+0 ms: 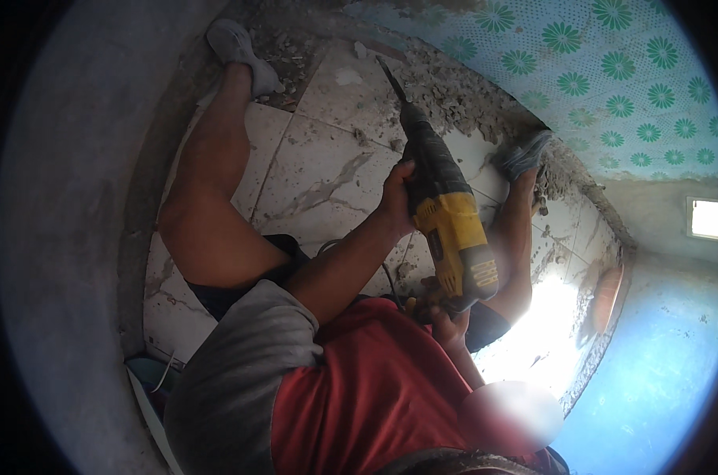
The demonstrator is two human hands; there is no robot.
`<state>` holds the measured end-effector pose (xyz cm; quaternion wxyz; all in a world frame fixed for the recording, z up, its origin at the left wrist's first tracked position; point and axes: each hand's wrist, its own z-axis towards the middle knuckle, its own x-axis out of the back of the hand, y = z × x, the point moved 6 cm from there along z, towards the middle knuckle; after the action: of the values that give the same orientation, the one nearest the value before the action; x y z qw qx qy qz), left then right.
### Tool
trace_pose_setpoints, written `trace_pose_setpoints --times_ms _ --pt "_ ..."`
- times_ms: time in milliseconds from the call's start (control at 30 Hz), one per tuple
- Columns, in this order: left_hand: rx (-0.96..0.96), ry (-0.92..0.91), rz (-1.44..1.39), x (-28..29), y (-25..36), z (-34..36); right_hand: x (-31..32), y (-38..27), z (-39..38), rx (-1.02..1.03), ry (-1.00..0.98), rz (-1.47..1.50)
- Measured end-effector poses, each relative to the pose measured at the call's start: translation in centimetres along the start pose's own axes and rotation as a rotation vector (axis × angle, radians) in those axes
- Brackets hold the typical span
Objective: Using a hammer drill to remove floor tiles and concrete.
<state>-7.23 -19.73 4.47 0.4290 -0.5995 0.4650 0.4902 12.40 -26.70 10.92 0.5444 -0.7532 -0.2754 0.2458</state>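
A yellow and black rotary hammer drill (458, 226) is held slantwise before me, with its chisel bit (390, 79) pointing away toward the broken strip at the foot of the far wall. My left hand (398, 194) wraps around the black front part of the body. At the rear handle, my right hand (446, 321) is closed, partly hidden behind the tool. A dark cord (392, 285) runs down near the handle. From this view I cannot tell whether the bit tip touches the rubble (462, 103).
My legs are spread over the dusty, marble-patterned floor tiles (311, 174). Rubble lines the base of the green-flowered wall (580, 71). Close on the left stands a grey wall (66, 222). A brownish-orange object (608, 299) rests by the right wall, near bright sunlight.
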Motion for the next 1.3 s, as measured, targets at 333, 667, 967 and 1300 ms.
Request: trace_pose_setpoints --times_ms 333,667,967,1300 --pt "-0.03 -0.107 -0.012 -1.5 0.4 -1.0 -0.5 -0.8 -0.8 0.057 -0.047 -0.075" --pt "-0.088 -0.143 0.029 -1.6 1.0 -1.2 -0.3 0.6 -1.4 -0.06 -0.01 -0.052" --pt "-0.093 -0.089 0.103 -0.7 0.8 -0.9 0.2 0.5 -1.3 -0.022 -0.046 -0.105" --pt "-0.053 -0.082 0.175 -0.5 -1.7 -0.2 1.7 0.8 -1.9 0.024 -0.04 -0.03"
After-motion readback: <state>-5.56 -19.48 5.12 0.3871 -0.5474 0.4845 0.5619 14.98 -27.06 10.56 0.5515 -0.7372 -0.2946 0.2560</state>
